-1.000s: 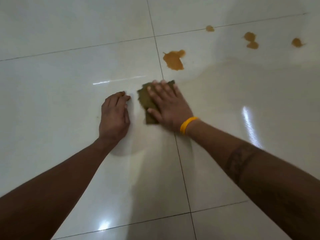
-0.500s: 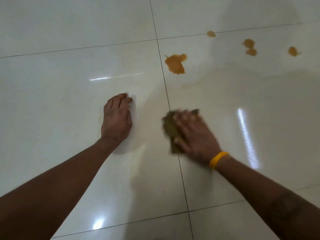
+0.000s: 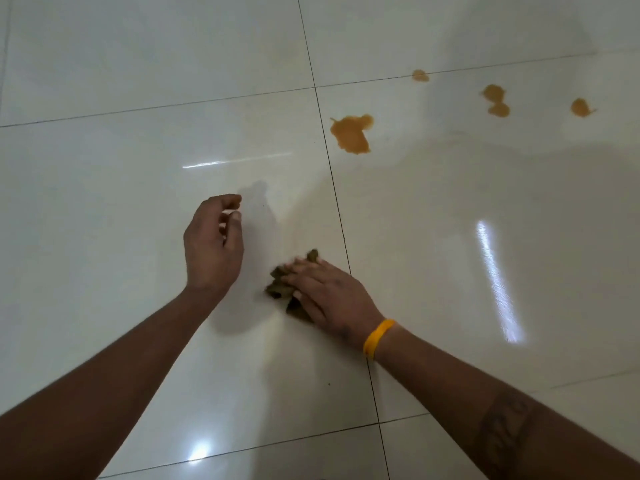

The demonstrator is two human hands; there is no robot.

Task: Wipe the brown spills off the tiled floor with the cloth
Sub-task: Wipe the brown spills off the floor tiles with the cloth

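Note:
A crumpled olive-brown cloth [image 3: 280,287] lies on the glossy white tiled floor [image 3: 138,202], just left of a grout line. My right hand [image 3: 330,296], with a yellow wristband, rests on top of the cloth and presses it down with fairly straight fingers. To its left, my left hand [image 3: 213,244] hovers just above the floor, fingers loosely curled and holding nothing. A large brown spill [image 3: 351,135] sits farther ahead, right of the grout line. Beyond it to the right are a small brown spot [image 3: 420,75], a double blob [image 3: 496,100] and another brown spot [image 3: 581,107].
Grout lines [image 3: 332,174] cross the floor between large tiles. Bright light reflections [image 3: 497,278] glare on the right tile and near the bottom left. Nothing else stands on the floor in view.
My right hand dragged the cloth back toward me and leftward, and the cloth went from flat to bunched. My left hand lifted off the floor and its fingers curled.

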